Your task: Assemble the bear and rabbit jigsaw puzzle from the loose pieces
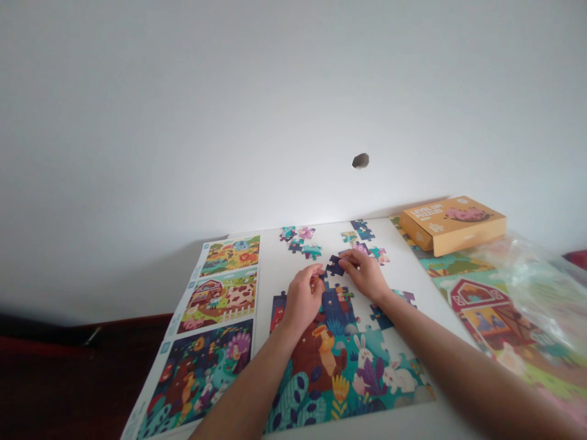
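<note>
A partly assembled jigsaw with a bear, rabbits and plants lies on the white table. My right hand pinches a dark blue puzzle piece just above the jigsaw's upper edge. My left hand rests curled on the jigsaw's top edge, its fingertips next to that piece. Several loose pieces lie farther back on the table.
A reference sheet with three pictures lies at the left. An orange puzzle box sits at the back right on a finished farm puzzle, partly under clear plastic. A white wall rises behind the table.
</note>
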Demonstrator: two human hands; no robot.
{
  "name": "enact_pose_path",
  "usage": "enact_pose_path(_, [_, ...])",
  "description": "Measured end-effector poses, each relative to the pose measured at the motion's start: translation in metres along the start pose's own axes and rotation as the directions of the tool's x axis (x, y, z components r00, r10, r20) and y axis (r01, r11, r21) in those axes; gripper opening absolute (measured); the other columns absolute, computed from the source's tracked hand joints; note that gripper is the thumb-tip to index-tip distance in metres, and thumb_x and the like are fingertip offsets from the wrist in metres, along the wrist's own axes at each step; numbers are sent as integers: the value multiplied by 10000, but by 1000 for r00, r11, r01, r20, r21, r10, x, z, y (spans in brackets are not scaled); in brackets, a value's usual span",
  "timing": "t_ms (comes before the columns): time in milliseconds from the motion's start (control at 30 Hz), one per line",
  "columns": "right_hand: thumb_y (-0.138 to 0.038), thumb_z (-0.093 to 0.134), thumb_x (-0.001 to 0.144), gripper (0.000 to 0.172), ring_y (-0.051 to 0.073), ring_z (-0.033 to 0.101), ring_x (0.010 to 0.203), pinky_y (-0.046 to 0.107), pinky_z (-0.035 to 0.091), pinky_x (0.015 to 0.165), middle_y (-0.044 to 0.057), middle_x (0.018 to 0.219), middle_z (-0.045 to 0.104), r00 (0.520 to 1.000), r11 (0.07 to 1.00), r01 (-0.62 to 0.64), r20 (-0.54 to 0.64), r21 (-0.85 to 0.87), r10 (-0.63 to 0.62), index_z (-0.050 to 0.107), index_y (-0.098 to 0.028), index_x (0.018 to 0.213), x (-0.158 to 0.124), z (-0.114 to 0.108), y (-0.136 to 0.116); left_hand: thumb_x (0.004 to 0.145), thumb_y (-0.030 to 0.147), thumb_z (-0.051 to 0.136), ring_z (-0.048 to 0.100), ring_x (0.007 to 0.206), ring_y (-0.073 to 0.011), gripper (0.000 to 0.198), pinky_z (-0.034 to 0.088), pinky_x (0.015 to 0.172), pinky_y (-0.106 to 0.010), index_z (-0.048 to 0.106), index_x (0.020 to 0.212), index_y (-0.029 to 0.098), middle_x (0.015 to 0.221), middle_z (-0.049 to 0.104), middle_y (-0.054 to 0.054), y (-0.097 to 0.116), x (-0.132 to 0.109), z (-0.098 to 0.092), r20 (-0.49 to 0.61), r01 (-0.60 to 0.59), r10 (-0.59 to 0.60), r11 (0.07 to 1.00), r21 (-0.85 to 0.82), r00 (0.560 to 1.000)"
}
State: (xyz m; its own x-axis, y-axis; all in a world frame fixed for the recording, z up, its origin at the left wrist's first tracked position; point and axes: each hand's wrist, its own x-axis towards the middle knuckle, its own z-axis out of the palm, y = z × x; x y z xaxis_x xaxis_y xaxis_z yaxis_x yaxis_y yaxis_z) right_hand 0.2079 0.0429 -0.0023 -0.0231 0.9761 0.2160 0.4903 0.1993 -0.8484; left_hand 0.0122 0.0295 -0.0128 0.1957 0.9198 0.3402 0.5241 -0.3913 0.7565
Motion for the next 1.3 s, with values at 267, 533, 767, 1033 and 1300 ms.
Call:
enact_pose_path(267, [-284, 583, 865, 177, 201, 596, 799, 329, 430, 792, 43, 785, 648, 983, 932, 186, 65, -312, -174, 600, -199, 711, -2, -3, 0, 802, 10, 606, 672, 991, -227, 399, 548, 913, -396, 618, 1165, 173, 1070, 708, -88, -1, 0, 2, 3, 2, -3, 997, 78, 1000])
enact_pose_path(533, [-272, 562, 884, 276, 201, 582, 869, 342, 413, 832, 56, 883, 648, 983, 911, 171, 131, -374, -131, 644, -199, 631, 0, -5, 9, 789, -12, 581, 652, 1008, -231, 366, 549, 918, -404, 641, 1089, 187, 1040, 709, -64, 2, 0, 1, 13, -99, 98, 985, 141, 995])
enact_pose_path(767, [-270, 572, 884, 220, 196, 591, 834, 323, 422, 798, 50, 849, 653, 983, 917, 182, 95, -354, -158, 639, -202, 686, 0, -5, 6, 792, 31, 619, 653, 995, -233, 317, 534, 908, -396, 650, 1062, 195, 1034, 712, -60, 3, 0, 0, 12, -94, 93, 989, 111, 996])
enact_pose_path(1033, [-315, 453, 985, 225, 166, 645, 731, 276, 470, 704, 20, 857, 713, 981, 972, 192, 7, -137, -193, 653, -221, 1029, -3, -4, -2, 882, 189, 617, 683, 967, -214, 174, 518, 920, -363, 646, 1052, 219, 971, 738, -42, 9, -1, -2, 57, -34, 37, 998, -54, 998])
enact_pose_path(1300, [-331, 487, 992, 255, 182, 673, 898, 301, 506, 828, 40, 983, 727, 948, 947, 317, 65, -62, -313, 674, -248, 1144, -6, -5, -8, 890, 324, 626, 671, 828, -185, 140, 510, 798, -288, 682, 909, 196, 887, 713, -41, 9, 0, -4, 43, 37, -30, 984, -173, 999])
